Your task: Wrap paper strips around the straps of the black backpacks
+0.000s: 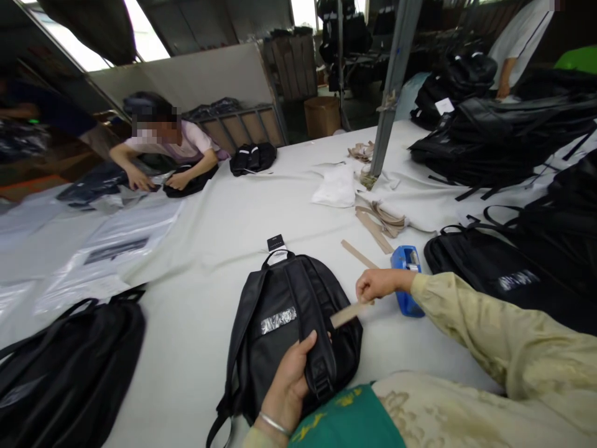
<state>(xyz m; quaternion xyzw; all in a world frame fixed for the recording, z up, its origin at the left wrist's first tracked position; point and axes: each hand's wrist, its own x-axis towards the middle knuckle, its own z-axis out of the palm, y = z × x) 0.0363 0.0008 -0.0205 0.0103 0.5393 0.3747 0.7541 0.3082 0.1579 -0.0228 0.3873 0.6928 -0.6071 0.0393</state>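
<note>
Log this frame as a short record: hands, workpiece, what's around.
left_hand: left hand on the shoulder strap, thumb on top
right_hand: right hand holding a tan strip
workpiece: black backpack, strap side up, shiny patch on its panel
tag: dark hangtag by the top handle
right_side: blue tool beside the right wrist
beyond: loose tan strips
far_left: co-worker, both hands at dark items
surface: pale-covered table

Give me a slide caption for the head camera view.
Left hand on the strap of a black backpack, right hand holding a beige strip, at a white worktable.
</note>
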